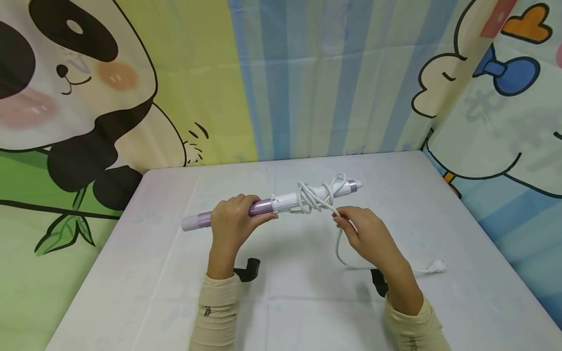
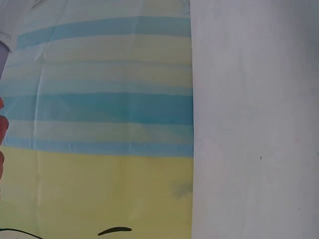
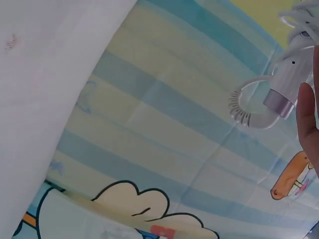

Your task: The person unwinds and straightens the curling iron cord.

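Observation:
A white and lilac curling iron (image 1: 285, 201) is held above the table, slanting up to the right. My left hand (image 1: 232, 219) grips its lilac part, thumb along the underside. The white power cord (image 1: 313, 199) is wound in several loops around the white handle. Just below those loops, my right hand (image 1: 366, 236) pinches the cord between thumb and fingers. From there the cord drops to the table and passes behind the right wrist to a white plug (image 1: 436, 266). In the right wrist view, the handle's lilac end ring (image 3: 279, 103) and ribbed cord sleeve (image 3: 240, 112) show beside the fingers.
A white cloth covers the table (image 1: 307, 312). Behind it hangs a striped backdrop (image 1: 325, 78) with a panda figure (image 1: 74, 112) on the left and another cartoon print at right. Black wrist mounts (image 1: 250, 269) show by both wrists.

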Demonstrator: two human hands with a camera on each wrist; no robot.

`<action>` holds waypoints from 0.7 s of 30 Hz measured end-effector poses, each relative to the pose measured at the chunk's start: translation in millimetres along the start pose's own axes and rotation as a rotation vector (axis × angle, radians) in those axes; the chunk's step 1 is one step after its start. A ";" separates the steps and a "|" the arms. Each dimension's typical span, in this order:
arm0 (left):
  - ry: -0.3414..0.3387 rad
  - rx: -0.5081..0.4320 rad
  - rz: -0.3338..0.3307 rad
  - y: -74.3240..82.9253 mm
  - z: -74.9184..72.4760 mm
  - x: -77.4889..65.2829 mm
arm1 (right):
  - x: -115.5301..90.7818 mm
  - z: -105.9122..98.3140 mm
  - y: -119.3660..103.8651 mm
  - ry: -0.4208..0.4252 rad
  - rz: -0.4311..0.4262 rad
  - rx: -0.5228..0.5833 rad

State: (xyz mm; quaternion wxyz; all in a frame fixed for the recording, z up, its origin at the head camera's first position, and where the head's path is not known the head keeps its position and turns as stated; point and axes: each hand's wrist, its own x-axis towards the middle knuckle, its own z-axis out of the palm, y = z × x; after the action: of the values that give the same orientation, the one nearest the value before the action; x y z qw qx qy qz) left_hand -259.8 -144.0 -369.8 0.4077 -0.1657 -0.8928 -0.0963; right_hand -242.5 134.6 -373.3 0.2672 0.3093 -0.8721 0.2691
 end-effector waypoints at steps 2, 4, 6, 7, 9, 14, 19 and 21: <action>-0.018 -0.010 0.011 -0.5 1.7 -0.5 | -0.3 -4.9 1.0 0.037 0.011 -0.019; -0.027 -0.025 0.019 -1.1 2.9 -1.0 | -0.3 -9.2 3.2 0.069 0.036 -0.041; -0.029 -0.038 0.030 -1.5 3.5 -1.2 | -0.1 -13.1 6.6 0.100 0.070 -0.060; -0.029 -0.045 0.037 -1.8 3.7 -1.3 | -0.1 -15.0 8.2 0.112 0.088 -0.073; -0.026 -0.057 0.057 -2.5 3.9 -1.2 | -0.4 -18.4 11.2 0.131 0.130 -0.094; 0.004 -0.063 0.120 -5.5 3.0 -0.3 | -2.6 -25.1 17.0 0.164 0.223 -0.131; 0.037 -0.074 0.146 -8.3 -0.1 -0.2 | -4.8 -29.1 21.2 0.178 0.276 -0.114; 0.044 -0.089 0.146 -9.1 -1.3 -0.4 | -5.8 -30.0 23.3 0.172 0.298 -0.104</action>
State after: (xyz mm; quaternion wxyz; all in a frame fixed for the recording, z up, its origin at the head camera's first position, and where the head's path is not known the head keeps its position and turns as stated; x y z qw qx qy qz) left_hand -262.1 -152.9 -369.6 0.4254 -0.2462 -0.8640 -0.1092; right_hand -245.7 171.4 -362.7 0.3136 0.1381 -0.8950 0.2855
